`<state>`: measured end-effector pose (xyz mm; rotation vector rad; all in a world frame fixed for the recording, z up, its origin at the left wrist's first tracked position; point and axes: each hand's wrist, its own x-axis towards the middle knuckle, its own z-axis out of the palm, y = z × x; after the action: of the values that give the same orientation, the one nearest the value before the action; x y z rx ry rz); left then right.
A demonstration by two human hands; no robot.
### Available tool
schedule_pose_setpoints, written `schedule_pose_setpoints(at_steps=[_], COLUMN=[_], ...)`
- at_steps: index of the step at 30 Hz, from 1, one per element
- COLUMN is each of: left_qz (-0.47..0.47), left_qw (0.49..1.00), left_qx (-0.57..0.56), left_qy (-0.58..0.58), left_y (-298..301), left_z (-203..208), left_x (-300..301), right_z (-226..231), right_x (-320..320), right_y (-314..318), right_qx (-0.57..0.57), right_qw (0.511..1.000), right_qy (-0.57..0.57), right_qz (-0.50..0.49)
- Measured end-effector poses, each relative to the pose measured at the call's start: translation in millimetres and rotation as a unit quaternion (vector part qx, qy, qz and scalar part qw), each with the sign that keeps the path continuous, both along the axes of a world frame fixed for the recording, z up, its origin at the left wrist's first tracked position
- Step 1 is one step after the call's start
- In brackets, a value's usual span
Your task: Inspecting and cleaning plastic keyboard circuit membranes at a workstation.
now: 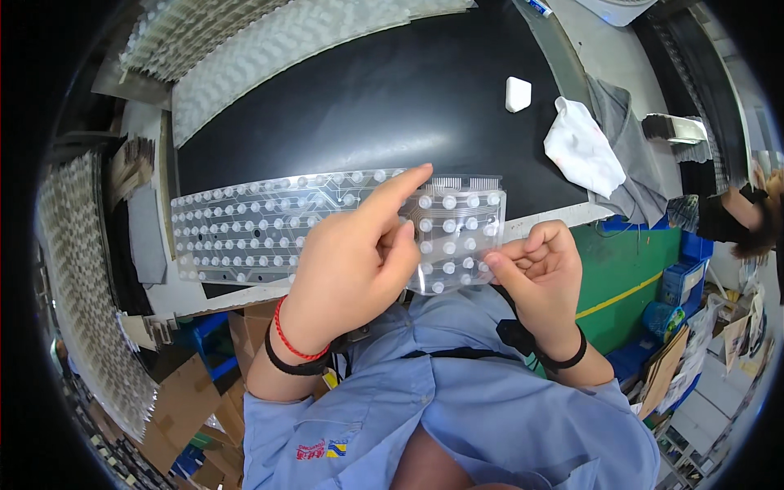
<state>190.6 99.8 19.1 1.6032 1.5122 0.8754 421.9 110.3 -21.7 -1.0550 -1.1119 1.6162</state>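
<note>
Our right hand (pixel 542 276) pinches the right end of the sheet (pixel 276 214); its length runs left beneath our left hand (pixel 347 263), grip unclear.

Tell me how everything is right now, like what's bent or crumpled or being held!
Left hand: over the clear sheet, pointing finger stretched out.
Right hand: pinching the sheet's right end.
Clear sheet: spread out, its right end past the table's front edge.
Table: black-topped, partly covered.
White block: lying by itself.
White cloth: rumpled, partly over the gray cloth.
Gray cloth: rumpled, draped over the edge.
</note>
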Motion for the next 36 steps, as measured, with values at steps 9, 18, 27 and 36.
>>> schedule_pose_setpoints(at_steps=[9,18,27,36], left_qz=[0.021,0.025,0.009,-0.071], left_qw=[0.993,0.973,0.966,0.981], left_qx=[-0.088,-0.023,-0.062,-0.081], left_qy=[-0.075,-0.230,-0.250,-0.164], left_y=[8.9,-2.2,-4.6,-8.1], left_z=[-6.3,-30.8,-28.0,-23.0], left_x=[-2.5,-17.8,-20.3,-30.1], right_z=[12.1,63.4,68.1,44.3], right_x=[8.1,3.7,-8.3,-51.8], right_y=[10.9,145.5,178.8,96.7], right_qx=[0.023,0.288,0.362,0.448], right_qw=[0.998,0.843,0.715,0.765], right_qy=[-0.056,-0.449,-0.532,-0.338], right_qz=[0.035,0.068,0.272,0.316])
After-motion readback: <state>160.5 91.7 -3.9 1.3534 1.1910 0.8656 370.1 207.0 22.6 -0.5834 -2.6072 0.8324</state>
